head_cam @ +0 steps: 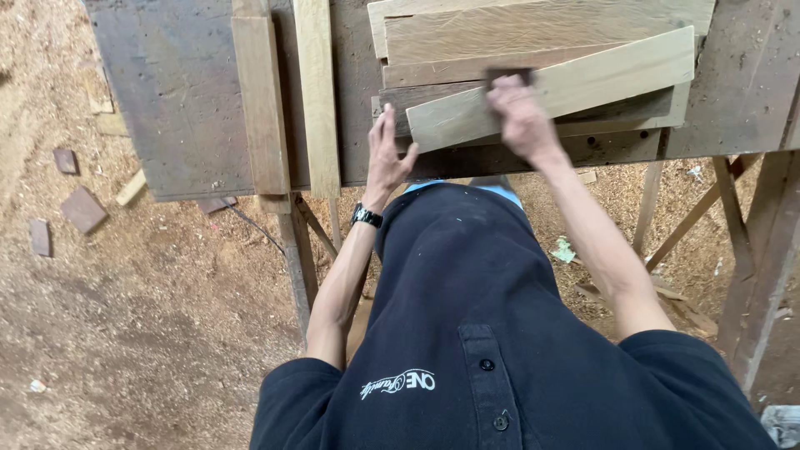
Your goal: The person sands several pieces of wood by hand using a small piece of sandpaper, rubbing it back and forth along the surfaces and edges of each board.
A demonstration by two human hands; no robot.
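A pale wooden board (575,83) lies tilted on top of a stack of boards (533,33) on a dark workbench (175,92). My left hand (388,154) rests with fingers spread against the board's near left end. My right hand (521,117) presses a small dark block (508,77), which looks like a sanding block, onto the board's face; the hand is blurred. A black watch (366,216) is on my left wrist.
Two long wooden slats (260,100) (317,92) lie on the bench to the left. Bench legs and braces (754,250) stand at right. The sawdust-covered floor (125,317) holds scattered wood offcuts (82,208) on the left.
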